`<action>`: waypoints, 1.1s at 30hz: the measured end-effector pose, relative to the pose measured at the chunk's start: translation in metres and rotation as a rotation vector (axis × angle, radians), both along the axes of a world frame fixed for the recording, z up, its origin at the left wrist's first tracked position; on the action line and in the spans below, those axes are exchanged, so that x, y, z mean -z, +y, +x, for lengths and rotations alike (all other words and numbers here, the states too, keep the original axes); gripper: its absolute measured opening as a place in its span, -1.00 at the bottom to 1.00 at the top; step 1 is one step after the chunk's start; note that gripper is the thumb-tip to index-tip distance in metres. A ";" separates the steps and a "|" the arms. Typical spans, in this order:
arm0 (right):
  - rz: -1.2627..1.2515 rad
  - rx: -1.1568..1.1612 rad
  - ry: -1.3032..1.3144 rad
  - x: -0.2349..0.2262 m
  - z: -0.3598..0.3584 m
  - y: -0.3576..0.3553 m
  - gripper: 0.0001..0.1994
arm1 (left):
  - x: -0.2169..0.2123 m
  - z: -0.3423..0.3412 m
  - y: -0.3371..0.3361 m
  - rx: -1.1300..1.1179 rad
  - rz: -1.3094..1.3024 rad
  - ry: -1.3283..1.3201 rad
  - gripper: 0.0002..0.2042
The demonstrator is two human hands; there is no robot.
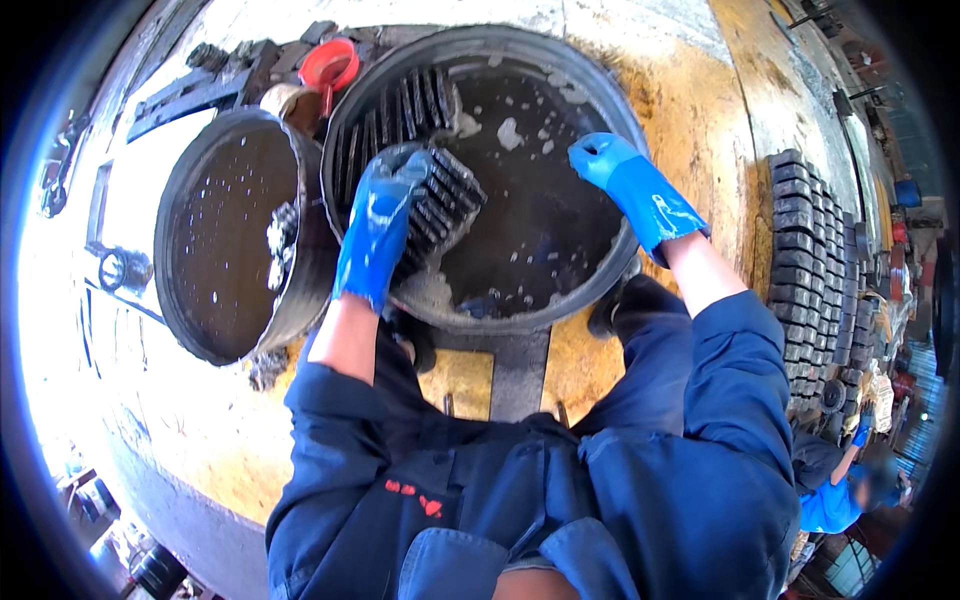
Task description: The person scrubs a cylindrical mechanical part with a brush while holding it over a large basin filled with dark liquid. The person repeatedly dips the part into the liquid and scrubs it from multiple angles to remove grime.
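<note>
My left hand (pixel 392 190), in a long blue rubber glove, is closed at the edge of a wet, dark toothed metal part (pixel 452 200) above the left side of a large round tub (pixel 490 322). More dark ribbed parts (pixel 405 105) lie in the tub behind that hand. Dark, murky liquid (pixel 540 220) with patches of foam fills the rest. Over the tub's right rim, my right hand (pixel 608 165), gloved the same way, has its fingers curled in. Whatever those fingers might hold is hidden.
Left of the tub, a tilted drum (pixel 170 290) holds brownish liquid. A red funnel-like scoop (pixel 330 65) stands behind it. Stacked dark toothed parts (pixel 805 260) line the right side. Another person (pixel 840 495) works at the far lower right.
</note>
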State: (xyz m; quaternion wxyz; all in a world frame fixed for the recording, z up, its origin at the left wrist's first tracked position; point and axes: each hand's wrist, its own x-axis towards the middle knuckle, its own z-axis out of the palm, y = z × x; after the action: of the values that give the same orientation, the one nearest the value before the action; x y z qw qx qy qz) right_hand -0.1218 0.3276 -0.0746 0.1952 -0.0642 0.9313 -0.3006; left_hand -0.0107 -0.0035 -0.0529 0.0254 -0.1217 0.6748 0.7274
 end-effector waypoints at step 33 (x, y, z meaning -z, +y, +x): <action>0.087 0.164 -0.380 0.080 0.075 -0.094 -0.62 | 0.037 0.013 0.026 0.577 -0.760 -0.088 -0.46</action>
State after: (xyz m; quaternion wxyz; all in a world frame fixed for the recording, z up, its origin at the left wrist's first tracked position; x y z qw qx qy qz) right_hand -0.0465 0.2340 -0.1547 0.3449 0.0783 0.8919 -0.2818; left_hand 0.0022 0.0226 -0.0901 0.2087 0.0394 0.8975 0.3865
